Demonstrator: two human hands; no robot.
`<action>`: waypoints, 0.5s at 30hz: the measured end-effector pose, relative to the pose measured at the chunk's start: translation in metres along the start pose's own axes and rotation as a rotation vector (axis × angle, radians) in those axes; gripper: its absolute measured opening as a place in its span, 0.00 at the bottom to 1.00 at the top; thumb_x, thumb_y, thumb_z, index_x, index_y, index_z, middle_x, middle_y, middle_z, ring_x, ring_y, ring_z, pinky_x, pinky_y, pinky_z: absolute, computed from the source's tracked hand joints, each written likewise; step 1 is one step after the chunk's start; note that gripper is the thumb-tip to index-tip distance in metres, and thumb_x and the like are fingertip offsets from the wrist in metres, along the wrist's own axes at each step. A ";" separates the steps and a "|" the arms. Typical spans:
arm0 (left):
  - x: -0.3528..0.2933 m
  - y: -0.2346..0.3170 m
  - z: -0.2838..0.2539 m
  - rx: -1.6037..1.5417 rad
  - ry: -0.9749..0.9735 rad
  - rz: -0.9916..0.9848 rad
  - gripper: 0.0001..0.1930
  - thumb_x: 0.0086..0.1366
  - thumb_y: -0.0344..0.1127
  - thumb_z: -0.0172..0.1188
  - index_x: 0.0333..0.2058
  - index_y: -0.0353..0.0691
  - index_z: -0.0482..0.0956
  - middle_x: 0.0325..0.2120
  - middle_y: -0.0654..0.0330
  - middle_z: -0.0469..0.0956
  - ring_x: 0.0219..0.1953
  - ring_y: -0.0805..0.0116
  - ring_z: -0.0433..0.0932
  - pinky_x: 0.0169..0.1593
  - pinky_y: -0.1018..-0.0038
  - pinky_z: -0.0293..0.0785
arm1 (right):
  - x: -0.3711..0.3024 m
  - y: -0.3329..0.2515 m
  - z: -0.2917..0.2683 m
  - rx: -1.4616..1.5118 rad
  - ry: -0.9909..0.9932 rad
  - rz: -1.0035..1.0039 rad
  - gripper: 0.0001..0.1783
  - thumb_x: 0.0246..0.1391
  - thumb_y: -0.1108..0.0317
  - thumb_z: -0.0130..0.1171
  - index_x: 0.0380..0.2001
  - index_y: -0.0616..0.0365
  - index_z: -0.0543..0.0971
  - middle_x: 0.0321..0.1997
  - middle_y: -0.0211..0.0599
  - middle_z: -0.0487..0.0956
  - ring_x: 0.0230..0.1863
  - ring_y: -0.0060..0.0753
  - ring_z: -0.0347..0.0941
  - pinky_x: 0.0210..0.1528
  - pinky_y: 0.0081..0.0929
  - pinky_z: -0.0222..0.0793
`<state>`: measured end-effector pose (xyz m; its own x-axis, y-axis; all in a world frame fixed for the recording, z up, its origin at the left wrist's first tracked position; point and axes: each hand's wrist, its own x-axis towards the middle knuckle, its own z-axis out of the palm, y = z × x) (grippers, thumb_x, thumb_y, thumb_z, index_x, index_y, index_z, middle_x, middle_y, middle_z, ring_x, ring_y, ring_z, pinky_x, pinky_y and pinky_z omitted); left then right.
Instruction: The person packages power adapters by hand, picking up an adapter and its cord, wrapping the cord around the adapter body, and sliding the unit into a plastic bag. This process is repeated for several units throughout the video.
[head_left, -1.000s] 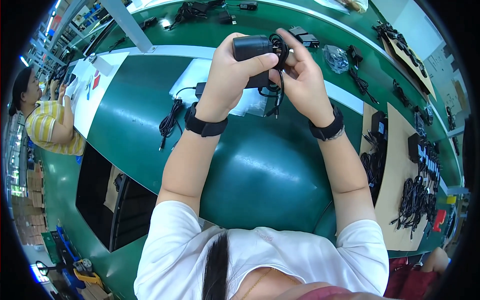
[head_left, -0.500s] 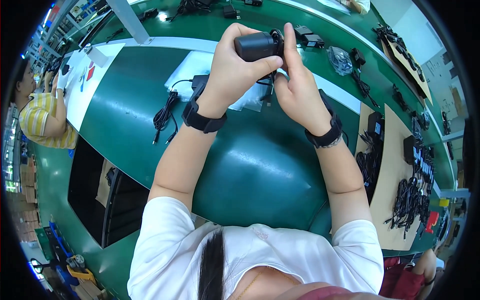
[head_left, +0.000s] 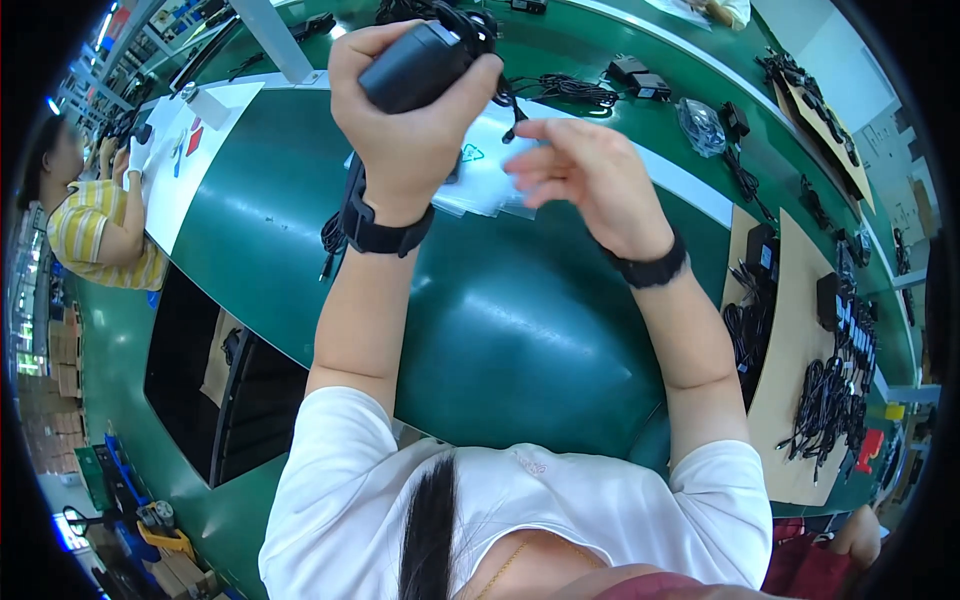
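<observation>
My left hand [head_left: 405, 140] is wrapped round a black power adapter [head_left: 412, 70], raised over the far part of the table. A black cable [head_left: 470, 28] is looped at the adapter's right end, against my left thumb. Its plug end [head_left: 509, 133] hangs down toward my right hand [head_left: 590, 175]. The fingers of my right hand are spread and slightly blurred, close to the plug, with nothing seen in them. Clear plastic bags [head_left: 485, 170] lie beneath, beside a dark item partly hidden by my left hand. Another coiled cable [head_left: 332, 240] lies by my left wrist.
On the right, cardboard sheets [head_left: 790, 400] carry several adapters with bundled cables [head_left: 822, 405]. Two adapters [head_left: 640, 78] and a bagged cable [head_left: 700, 127] lie beyond the white divider. A black bin [head_left: 215, 390] stands at lower left. A co-worker in yellow stripes [head_left: 105, 225] sits at far left.
My left hand has moved left and tilted the adapter, its right end now higher. My right hand has come away from the cable and dropped lower, its fingers spreading. The cable end now hangs free.
</observation>
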<state>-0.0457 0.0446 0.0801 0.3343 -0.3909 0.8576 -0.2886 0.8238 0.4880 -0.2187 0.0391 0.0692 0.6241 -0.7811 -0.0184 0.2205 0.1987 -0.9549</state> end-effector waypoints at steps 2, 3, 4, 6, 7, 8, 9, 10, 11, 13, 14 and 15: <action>-0.005 0.002 0.009 -0.067 -0.054 0.014 0.24 0.38 0.25 0.69 0.35 0.37 0.67 0.27 0.60 0.74 0.27 0.75 0.75 0.31 0.81 0.73 | 0.012 0.014 -0.008 0.275 0.007 0.015 0.15 0.59 0.63 0.43 0.37 0.63 0.73 0.39 0.44 0.76 0.39 0.33 0.74 0.44 0.26 0.70; -0.009 0.005 0.013 -0.138 -0.086 -0.110 0.24 0.39 0.24 0.69 0.36 0.36 0.66 0.28 0.60 0.74 0.28 0.74 0.76 0.32 0.80 0.74 | 0.016 0.017 -0.007 0.539 0.004 0.037 0.14 0.59 0.63 0.43 0.37 0.63 0.73 0.39 0.43 0.76 0.38 0.33 0.74 0.43 0.26 0.70; -0.014 0.011 0.019 -0.294 -0.120 -0.266 0.25 0.40 0.24 0.68 0.37 0.36 0.65 0.28 0.58 0.75 0.29 0.73 0.77 0.33 0.79 0.75 | 0.016 0.016 -0.003 0.580 0.061 -0.032 0.12 0.59 0.65 0.43 0.40 0.60 0.71 0.38 0.40 0.76 0.38 0.29 0.74 0.43 0.26 0.70; -0.018 0.013 0.024 -0.461 -0.213 -0.461 0.24 0.44 0.22 0.65 0.37 0.34 0.61 0.29 0.54 0.75 0.31 0.68 0.78 0.35 0.74 0.77 | 0.015 0.013 -0.010 0.493 0.120 -0.070 0.12 0.59 0.66 0.44 0.41 0.60 0.70 0.38 0.38 0.76 0.38 0.28 0.74 0.43 0.26 0.70; -0.019 0.014 0.027 -0.466 -0.222 -0.464 0.24 0.44 0.22 0.65 0.37 0.34 0.61 0.29 0.54 0.75 0.31 0.68 0.78 0.35 0.74 0.77 | 0.014 0.012 -0.013 0.398 0.171 -0.099 0.12 0.58 0.67 0.44 0.43 0.60 0.70 0.37 0.36 0.76 0.38 0.26 0.73 0.44 0.26 0.69; -0.019 0.015 0.029 -0.587 -0.197 -0.575 0.23 0.44 0.21 0.64 0.37 0.34 0.61 0.29 0.53 0.75 0.31 0.67 0.78 0.35 0.74 0.77 | 0.014 0.013 -0.016 0.375 0.152 -0.098 0.10 0.57 0.70 0.46 0.41 0.60 0.71 0.36 0.33 0.76 0.36 0.21 0.73 0.41 0.21 0.69; -0.018 0.017 0.032 -0.707 -0.172 -0.684 0.22 0.44 0.20 0.63 0.37 0.34 0.61 0.29 0.52 0.75 0.31 0.66 0.78 0.35 0.74 0.78 | 0.015 0.015 -0.020 0.379 0.160 -0.105 0.10 0.57 0.70 0.46 0.41 0.60 0.71 0.36 0.33 0.76 0.36 0.21 0.73 0.41 0.21 0.69; -0.017 0.018 0.034 -0.707 -0.152 -0.733 0.21 0.44 0.17 0.62 0.36 0.34 0.62 0.29 0.53 0.74 0.30 0.66 0.78 0.34 0.73 0.78 | 0.016 0.018 -0.025 0.254 0.127 -0.133 0.11 0.57 0.71 0.46 0.41 0.62 0.71 0.36 0.32 0.76 0.36 0.19 0.72 0.40 0.20 0.68; -0.019 0.014 0.036 -0.710 -0.161 -0.735 0.21 0.44 0.17 0.62 0.36 0.34 0.62 0.29 0.53 0.74 0.30 0.66 0.78 0.34 0.73 0.78 | 0.017 0.019 -0.029 0.128 0.094 -0.159 0.11 0.56 0.71 0.46 0.41 0.63 0.72 0.36 0.31 0.76 0.35 0.18 0.72 0.39 0.18 0.67; -0.026 0.005 0.036 -0.648 -0.089 -0.816 0.21 0.43 0.19 0.63 0.35 0.33 0.63 0.28 0.56 0.74 0.28 0.69 0.77 0.34 0.75 0.77 | 0.019 0.018 -0.027 0.109 0.113 -0.200 0.12 0.57 0.72 0.45 0.42 0.65 0.72 0.36 0.31 0.76 0.35 0.16 0.71 0.38 0.17 0.67; -0.029 0.004 0.037 -0.646 -0.090 -0.816 0.21 0.43 0.19 0.63 0.35 0.33 0.63 0.28 0.56 0.74 0.28 0.69 0.77 0.34 0.75 0.77 | 0.017 0.017 -0.027 0.084 0.105 -0.244 0.13 0.57 0.72 0.45 0.43 0.66 0.71 0.37 0.31 0.76 0.36 0.16 0.71 0.39 0.17 0.66; -0.031 0.006 0.039 -0.533 -0.068 -0.770 0.21 0.43 0.19 0.64 0.35 0.34 0.64 0.27 0.58 0.73 0.28 0.70 0.76 0.34 0.76 0.76 | 0.017 0.015 -0.025 0.058 0.096 -0.289 0.14 0.57 0.72 0.45 0.44 0.67 0.71 0.38 0.32 0.76 0.37 0.17 0.71 0.40 0.17 0.66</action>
<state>-0.0926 0.0459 0.0628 0.2042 -0.9160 0.3454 0.4450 0.4011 0.8007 -0.2236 0.0134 0.0470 0.4566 -0.8618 0.2208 0.4228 -0.0081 -0.9062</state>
